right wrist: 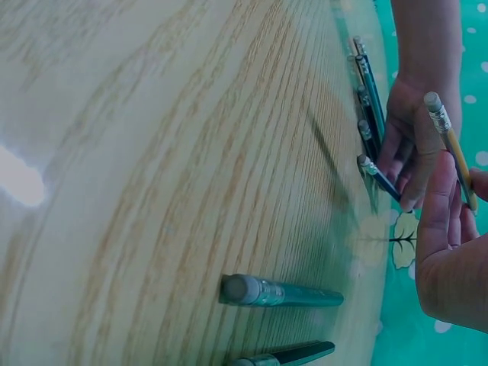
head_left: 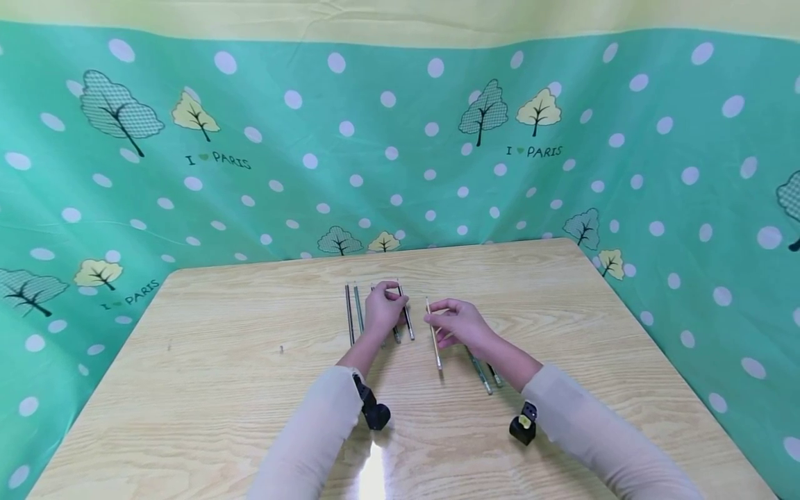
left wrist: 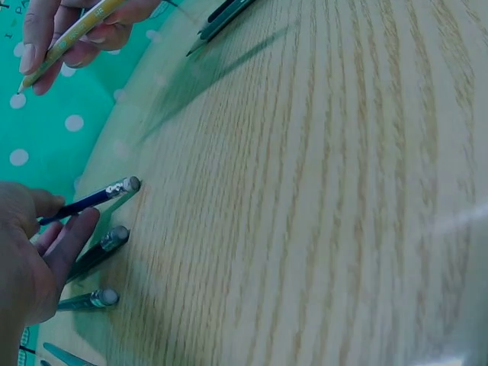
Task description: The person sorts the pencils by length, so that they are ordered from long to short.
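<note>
My right hand (head_left: 460, 325) pinches a yellow pencil (head_left: 435, 351) between thumb and fingers, its eraser end toward me. In the right wrist view this pencil (right wrist: 456, 160) is lifted over the table. My left hand (head_left: 384, 312) is left of it and pinches a dark pencil (head_left: 409, 325); the left wrist view shows that pencil's silver ferrule (left wrist: 122, 186) and grey eraser. Under and beside the left hand lie several more pencils, among them a black one (head_left: 349, 312) and a teal one (head_left: 359, 305). The left hand partly hides this row.
A green pencil (head_left: 480, 373) and a darker pencil (head_left: 494, 376) lie under my right forearm. The wooden table (head_left: 206, 389) ends at a green dotted curtain (head_left: 269, 160) at the back and right. Small dark specks (head_left: 281, 348) mark the left tabletop.
</note>
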`<state>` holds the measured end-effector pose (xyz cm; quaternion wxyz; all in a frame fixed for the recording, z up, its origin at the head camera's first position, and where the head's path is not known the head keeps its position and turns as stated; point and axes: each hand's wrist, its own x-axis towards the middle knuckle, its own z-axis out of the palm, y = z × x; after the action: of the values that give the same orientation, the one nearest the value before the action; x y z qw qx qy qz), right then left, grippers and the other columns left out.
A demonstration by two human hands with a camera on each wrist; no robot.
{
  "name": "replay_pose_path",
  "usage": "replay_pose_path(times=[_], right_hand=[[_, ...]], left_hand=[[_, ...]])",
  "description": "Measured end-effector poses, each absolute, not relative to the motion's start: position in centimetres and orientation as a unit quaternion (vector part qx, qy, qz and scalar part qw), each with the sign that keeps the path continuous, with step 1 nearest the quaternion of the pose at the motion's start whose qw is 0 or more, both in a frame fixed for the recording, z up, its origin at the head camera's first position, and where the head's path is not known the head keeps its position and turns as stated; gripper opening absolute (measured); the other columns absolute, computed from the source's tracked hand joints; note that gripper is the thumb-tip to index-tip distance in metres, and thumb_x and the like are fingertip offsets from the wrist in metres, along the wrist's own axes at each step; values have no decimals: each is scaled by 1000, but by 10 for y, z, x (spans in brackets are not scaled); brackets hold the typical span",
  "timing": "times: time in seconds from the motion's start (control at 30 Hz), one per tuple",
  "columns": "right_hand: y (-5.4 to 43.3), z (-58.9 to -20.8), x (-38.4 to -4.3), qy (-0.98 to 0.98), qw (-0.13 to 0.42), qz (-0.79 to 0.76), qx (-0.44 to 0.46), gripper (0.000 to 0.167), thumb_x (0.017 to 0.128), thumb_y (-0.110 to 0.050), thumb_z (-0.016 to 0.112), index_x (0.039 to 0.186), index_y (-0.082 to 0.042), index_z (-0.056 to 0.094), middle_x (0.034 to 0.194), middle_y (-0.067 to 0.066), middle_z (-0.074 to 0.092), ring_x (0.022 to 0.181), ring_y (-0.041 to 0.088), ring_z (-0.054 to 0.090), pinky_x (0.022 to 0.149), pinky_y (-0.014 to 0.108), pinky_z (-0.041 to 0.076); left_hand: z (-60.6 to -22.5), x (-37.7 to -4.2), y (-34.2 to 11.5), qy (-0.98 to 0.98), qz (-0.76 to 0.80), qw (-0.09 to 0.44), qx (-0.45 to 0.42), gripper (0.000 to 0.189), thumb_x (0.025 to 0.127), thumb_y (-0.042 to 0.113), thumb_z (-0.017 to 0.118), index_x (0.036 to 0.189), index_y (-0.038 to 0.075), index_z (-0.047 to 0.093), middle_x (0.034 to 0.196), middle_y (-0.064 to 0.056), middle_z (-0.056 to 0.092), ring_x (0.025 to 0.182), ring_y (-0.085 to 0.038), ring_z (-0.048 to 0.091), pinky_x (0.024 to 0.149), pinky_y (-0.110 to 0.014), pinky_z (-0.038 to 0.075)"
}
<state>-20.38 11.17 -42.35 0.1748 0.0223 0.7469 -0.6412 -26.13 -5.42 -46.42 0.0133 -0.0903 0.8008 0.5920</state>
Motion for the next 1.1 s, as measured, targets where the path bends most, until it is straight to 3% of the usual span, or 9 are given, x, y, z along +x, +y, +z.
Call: replay_pose_path(times=[0.47,1.1], right_hand=[[111,-424,-206,744,175,-645,22,38,86,-16,66,120,-2,55,91,11,67,59,10,58,52,23,56],[112,-421,-207,745,178,-642,25,44,87,-17,65,125,2,51,91,10,65,58,10,58,51,22,55]], left_hand=[[-462,-262,-48,811,580,26,-74,38,86,10,65,122,7,54,101,-11,59,75,-20,61,54,-24,59],[-458,-267,-41,857,508,36,-86,38,87,10,63,124,5,53,96,-9,60,55,-14,57,47,-20,53]])
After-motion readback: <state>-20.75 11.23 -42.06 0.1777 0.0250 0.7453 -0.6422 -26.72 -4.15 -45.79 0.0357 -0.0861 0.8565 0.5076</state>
